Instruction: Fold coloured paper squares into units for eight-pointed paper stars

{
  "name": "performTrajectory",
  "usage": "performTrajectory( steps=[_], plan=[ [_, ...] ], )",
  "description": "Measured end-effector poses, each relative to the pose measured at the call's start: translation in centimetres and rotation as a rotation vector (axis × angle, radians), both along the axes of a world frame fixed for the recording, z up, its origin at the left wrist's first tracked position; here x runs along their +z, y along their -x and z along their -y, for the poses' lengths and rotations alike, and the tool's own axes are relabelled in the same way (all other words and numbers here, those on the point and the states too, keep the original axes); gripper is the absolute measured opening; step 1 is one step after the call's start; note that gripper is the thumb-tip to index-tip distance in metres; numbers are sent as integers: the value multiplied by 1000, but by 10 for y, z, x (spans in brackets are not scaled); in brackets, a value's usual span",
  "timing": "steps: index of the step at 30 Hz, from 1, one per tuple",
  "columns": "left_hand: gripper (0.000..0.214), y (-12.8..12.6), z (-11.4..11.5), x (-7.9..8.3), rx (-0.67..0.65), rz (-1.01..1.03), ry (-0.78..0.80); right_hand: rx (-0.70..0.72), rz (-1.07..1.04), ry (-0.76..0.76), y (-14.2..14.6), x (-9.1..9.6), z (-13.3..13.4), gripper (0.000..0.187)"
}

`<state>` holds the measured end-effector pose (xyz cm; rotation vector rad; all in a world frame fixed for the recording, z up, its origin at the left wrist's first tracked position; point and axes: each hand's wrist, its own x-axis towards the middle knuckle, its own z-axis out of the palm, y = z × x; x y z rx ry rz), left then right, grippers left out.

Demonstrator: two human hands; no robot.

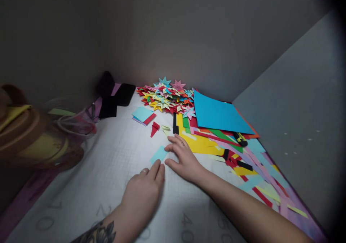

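A small light blue paper piece lies flat on the white gridded sheet in front of me. My left hand has its fingers together at the near edge of this paper. On the other side, my right hand is spread, its fingertips at the right edge of the same piece. Just beyond are a small red folded paper and a pale green folded paper. A stack of cut paper pieces, light blue on top, sits further off.
A pile of folded paper stars is at the back. Coloured sheets, a blue sheet uppermost, lie right, with a yellow-and-black cutter and paper scraps. A black phone-like object and clear containers stand left.
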<state>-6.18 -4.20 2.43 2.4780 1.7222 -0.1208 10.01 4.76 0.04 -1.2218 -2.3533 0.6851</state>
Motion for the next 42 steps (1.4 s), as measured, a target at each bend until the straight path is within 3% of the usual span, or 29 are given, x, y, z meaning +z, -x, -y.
performTrajectory(
  steps=[4, 7, 11, 16, 21, 25, 29, 31, 34, 37, 42],
  plan=[
    [41, 3, -1, 0, -9, 105, -34, -38, -106, -10, -1, -4, -2, 33],
    [28, 8, -5, -2, 137, 236, -175, -53, -123, -33, -2, -5, -1, 35],
    [35, 16, -15, -3, 291, 318, -227, -21, -40, -22, -1, -3, 0, 37],
    [19, 20, -17, -4, 249, 386, -187, 3, -57, 10, -2, -1, -1, 27],
    [19, 18, -14, -7, 113, 405, -174, 48, -72, -32, -3, -3, -2, 14],
    [21, 18, -13, -9, 49, 433, -127, 63, 1, -206, -3, 0, 3, 23],
    [25, 18, -14, -9, 95, 461, -117, 112, 46, -482, -4, 6, 14, 19],
    [27, 18, -14, -8, 131, 486, -110, 188, 66, -541, -4, 7, 19, 17],
    [28, 19, -14, -6, 157, 528, -78, 293, 87, -513, -4, 6, 20, 18],
    [29, 20, -14, -2, 160, 530, -66, 305, 74, -471, -4, 4, 15, 21],
    [25, 19, -13, 1, 189, 364, -145, 338, 53, -395, -6, 5, 5, 23]
  ],
)
